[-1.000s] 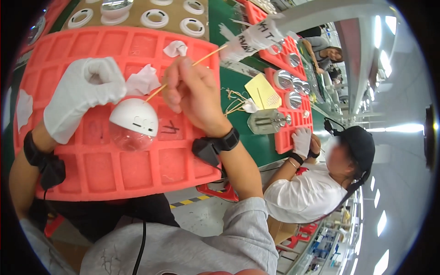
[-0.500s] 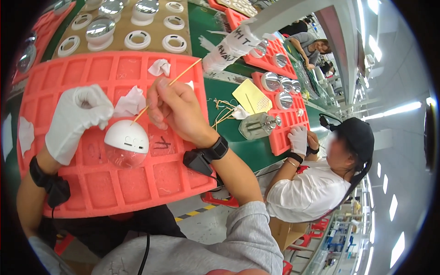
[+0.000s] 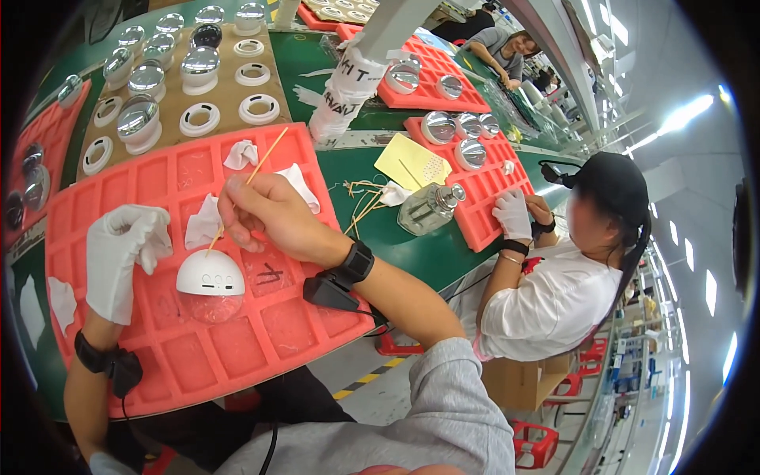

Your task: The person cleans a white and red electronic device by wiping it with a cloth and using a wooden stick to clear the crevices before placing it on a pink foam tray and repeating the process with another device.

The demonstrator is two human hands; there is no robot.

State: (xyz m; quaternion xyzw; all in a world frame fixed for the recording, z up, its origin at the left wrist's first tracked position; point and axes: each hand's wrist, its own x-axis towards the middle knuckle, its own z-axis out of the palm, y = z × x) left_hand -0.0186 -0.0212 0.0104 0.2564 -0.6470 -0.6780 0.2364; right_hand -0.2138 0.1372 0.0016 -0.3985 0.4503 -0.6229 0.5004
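A white dome-shaped lamp (image 3: 210,274) sits in a pocket of the red moulded tray (image 3: 158,348), the bare right hand (image 3: 269,218) pinching a thin wooden stick (image 3: 245,186) onto its top while the white-gloved left hand (image 3: 123,253) rests loosely curled beside it, holding nothing.

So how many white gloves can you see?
2: one white fabric glove on the person's left hand; one on the co-worker's hand at the red moulded tray. More may be hidden.
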